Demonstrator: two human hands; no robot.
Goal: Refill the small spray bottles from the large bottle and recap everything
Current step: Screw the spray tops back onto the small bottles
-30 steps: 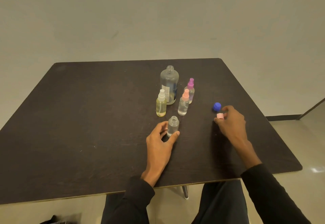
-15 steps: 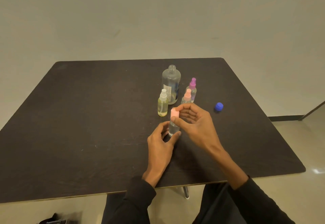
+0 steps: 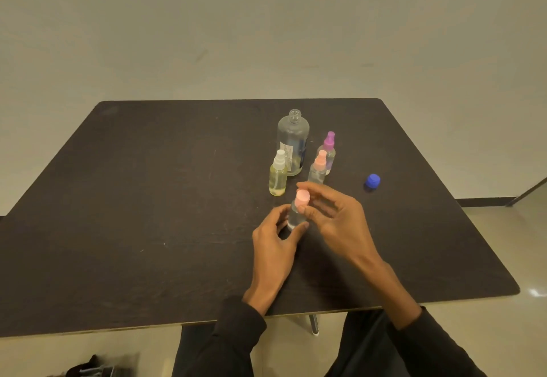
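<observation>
A small clear bottle [image 3: 296, 216] stands on the dark table [image 3: 148, 214], and my left hand [image 3: 276, 239] grips its lower body. My right hand [image 3: 331, 214] pinches a pink cap [image 3: 302, 197] that sits on the bottle's neck. Behind stand the large clear bottle [image 3: 293, 146] with an open neck, a yellow-filled spray bottle with a white top [image 3: 277, 175], a pink-topped spray bottle [image 3: 318, 169] and a purple-topped spray bottle [image 3: 328, 150]. The large bottle's blue cap [image 3: 372, 181] lies loose to the right.
The table's front edge [image 3: 266, 317] runs just above my lap. A table leg [image 3: 313, 323] shows below it. A dark object [image 3: 88, 369] lies on the floor at the lower left.
My right hand carried the pink cap from beside the blue cap leftward onto the small bottle's neck. My left hand kept its hold on the bottle.
</observation>
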